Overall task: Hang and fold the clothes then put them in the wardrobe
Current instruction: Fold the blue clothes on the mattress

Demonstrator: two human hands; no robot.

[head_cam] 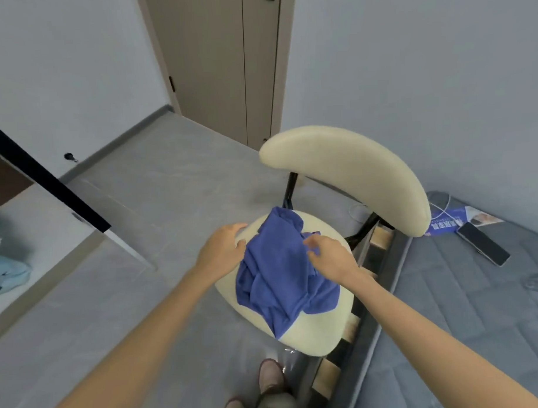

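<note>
A crumpled blue garment (282,279) lies on the cream seat of a chair (315,330) in the middle of the view. My left hand (223,248) is at the garment's left edge, fingers loosely curved over the seat rim and the thumb touching the cloth. My right hand (327,253) pinches a fold of the blue cloth near its upper right side. The wardrobe (33,212) stands at the left with a dark frame edge, and light blue clothing (8,271) lies inside it.
The chair's curved cream backrest (352,173) rises behind the seat. A grey mattress (463,304) fills the right side, with a phone (482,246), a cable and a blue leaflet on it. A closed door (223,62) is ahead. My shoes (268,384) are on the grey floor below.
</note>
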